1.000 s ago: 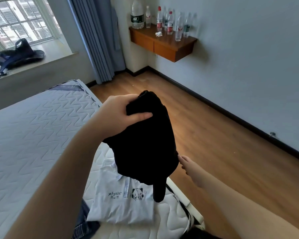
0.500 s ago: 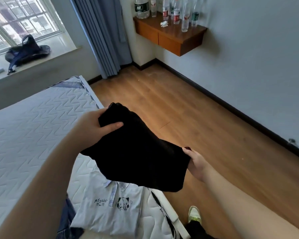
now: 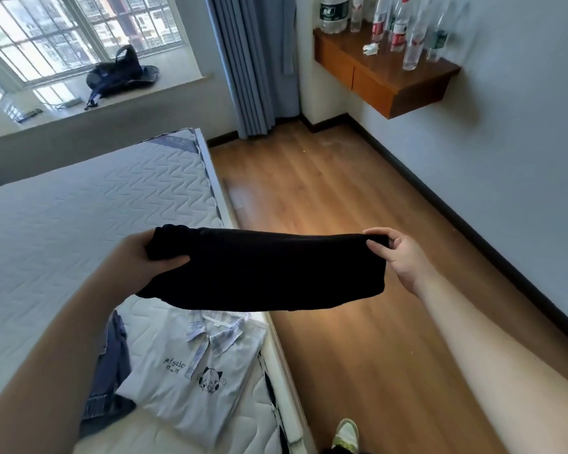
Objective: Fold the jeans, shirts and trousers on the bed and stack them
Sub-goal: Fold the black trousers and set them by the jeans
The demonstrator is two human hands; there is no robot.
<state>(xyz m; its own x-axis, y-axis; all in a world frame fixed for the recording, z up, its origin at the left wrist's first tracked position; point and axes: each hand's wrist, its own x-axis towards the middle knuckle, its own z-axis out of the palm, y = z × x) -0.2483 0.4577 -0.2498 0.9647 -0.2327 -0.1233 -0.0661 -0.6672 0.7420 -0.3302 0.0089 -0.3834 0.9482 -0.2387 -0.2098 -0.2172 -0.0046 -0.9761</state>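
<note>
Left hand (image 3: 141, 257): fingers clamped on one end of folded black trousers (image 3: 263, 268). Trousers: stretched level between both hands, above the bed (image 3: 79, 208) edge. Below them: folded white shirt (image 3: 191, 371) on the bed, over blue jeans (image 3: 110, 371). Right hand (image 3: 395, 257): pinching the opposite end.

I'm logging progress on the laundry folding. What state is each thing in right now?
Black garment: folded, held stretched in the air between both hands.
Left hand: grip closed on the garment's left end.
Right hand: pinching its right end.
White shirt: folded, lying flat on the bed.
Jeans: on the bed, partly under the shirt.
Curtain: drawn aside.
Bottles: upright on the shelf.
</note>
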